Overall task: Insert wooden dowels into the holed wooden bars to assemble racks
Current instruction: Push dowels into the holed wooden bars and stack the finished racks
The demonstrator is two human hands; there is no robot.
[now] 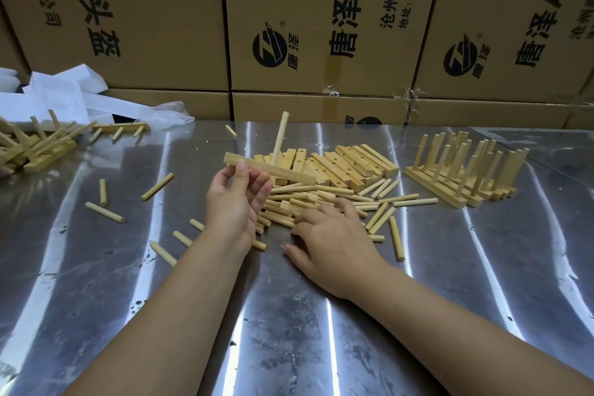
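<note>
Bright overhead light, streaky glare on steel table [321, 331], wide-angle edge bending

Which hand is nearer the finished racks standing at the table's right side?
Right. The right hand rests on the loose dowels, left of the finished racks; the left hand is farther left, holding up a bar with one dowel in it.
</note>
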